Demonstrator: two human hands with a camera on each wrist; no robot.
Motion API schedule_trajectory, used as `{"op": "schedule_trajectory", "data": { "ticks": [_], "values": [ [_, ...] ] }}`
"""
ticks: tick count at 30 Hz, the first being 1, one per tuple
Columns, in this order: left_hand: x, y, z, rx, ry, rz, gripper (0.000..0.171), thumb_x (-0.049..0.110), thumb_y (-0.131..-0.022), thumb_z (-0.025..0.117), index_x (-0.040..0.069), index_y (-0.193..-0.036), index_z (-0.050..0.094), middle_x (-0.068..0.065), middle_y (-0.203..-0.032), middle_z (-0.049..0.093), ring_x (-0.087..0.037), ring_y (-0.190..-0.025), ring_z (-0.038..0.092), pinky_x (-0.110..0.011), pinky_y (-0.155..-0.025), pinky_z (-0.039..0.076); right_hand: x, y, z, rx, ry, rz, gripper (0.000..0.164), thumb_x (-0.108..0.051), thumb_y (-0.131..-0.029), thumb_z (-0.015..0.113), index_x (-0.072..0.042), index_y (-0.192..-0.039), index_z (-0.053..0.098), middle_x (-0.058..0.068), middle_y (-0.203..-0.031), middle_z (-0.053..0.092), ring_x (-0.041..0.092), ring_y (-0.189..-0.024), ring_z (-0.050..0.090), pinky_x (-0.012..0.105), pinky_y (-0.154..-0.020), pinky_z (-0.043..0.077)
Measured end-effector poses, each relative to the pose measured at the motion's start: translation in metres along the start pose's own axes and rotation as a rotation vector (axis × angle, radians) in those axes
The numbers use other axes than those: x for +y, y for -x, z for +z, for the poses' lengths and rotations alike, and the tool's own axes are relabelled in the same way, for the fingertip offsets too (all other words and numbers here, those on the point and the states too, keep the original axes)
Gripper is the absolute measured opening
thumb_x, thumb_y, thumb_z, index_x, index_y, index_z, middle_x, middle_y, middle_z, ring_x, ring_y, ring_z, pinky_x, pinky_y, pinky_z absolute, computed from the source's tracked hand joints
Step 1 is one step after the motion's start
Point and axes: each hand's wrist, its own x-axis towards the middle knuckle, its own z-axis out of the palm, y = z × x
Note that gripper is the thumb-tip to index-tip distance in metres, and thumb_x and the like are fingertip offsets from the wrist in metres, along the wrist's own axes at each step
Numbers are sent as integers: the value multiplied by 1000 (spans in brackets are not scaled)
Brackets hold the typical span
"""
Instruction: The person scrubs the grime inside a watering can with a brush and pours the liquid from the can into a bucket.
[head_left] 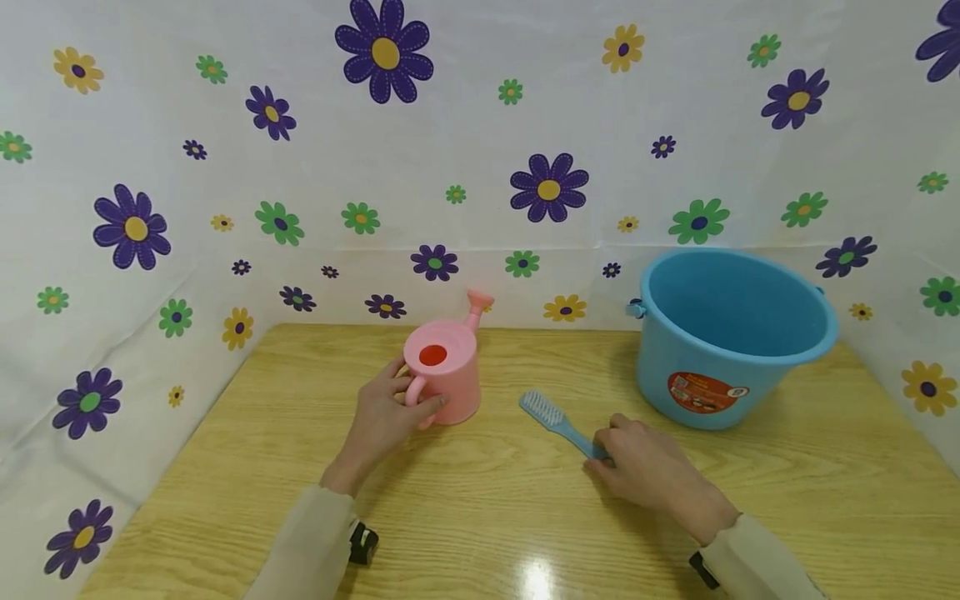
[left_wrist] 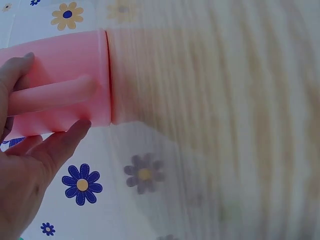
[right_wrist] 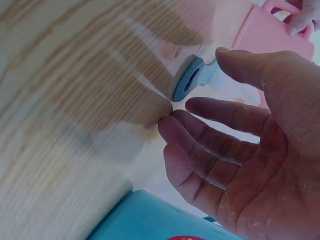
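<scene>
Left hand (head_left: 386,412) grips the small pink plastic watering can (head_left: 444,371) by its handle; likely light, rigid; right hand (head_left: 643,467), fingers loosely extended, touches the blue plastic brush (head_left: 558,422).

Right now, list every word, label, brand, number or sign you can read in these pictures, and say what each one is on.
Red oval sticker on the front of the blue bucket: it carries print, but too small and blurred to read; only a sliver of it shows in the right wrist view.
Pink watering can, blue brush, flowered backdrop and wooden table: no lettering shows.
Nothing here can be quoted.
</scene>
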Motion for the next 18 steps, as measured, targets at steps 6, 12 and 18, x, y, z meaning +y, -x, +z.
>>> {"op": "schedule_trajectory", "data": {
  "ticks": [6,12,18],
  "values": [
    [-1,3,0,25,57,25,86,23,-87,83,6,-158,36,-13,-159,46,-36,-136,58,-47,-108,53,0,-1,0,-8,5,-6,17,-27,-89,79,-12,-87,71,-1,-79,55,10,-65,47,25,-53,41],
    [-1,6,0,37,53,106,84,20,-88,82,6,-157,38,-16,-158,48,-38,-133,60,-48,-104,56,1,-1,2,-3,-4,-15,15,-24,-89,80,-11,-88,72,-1,-80,56,10,-65,47,24,-53,42],
    [0,11,-1,40,66,183,85,17,-87,83,5,-157,37,-16,-155,51,-32,-120,70,-39,-95,61,2,-2,1,-13,-29,-14,13,-21,-88,81,-10,-88,73,-1,-81,56,10,-66,48,24,-53,42]
  ]
}}
